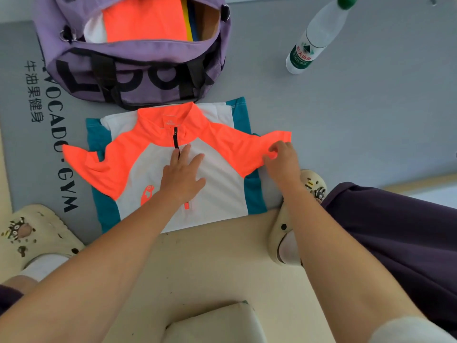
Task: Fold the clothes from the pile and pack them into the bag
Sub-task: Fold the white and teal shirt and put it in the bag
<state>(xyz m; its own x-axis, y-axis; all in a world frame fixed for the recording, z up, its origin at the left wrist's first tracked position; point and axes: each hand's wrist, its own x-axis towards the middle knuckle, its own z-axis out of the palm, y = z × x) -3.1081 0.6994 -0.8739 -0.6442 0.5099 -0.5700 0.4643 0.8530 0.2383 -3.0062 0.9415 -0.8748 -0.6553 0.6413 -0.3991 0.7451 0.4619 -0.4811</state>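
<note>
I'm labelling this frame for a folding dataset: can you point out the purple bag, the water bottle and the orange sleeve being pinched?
purple bag (138, 78): head view, front panel with black lettering.
water bottle (319, 33): head view, clear body.
orange sleeve (247, 147): head view, middle of the sleeve.

Bright, even indoor light fills the room, with only faint soft shadows under the arms. The wide lens bends the edges. Detail is slightly soft throughout, and the bottle (315, 37) blurs towards its cap.
</note>
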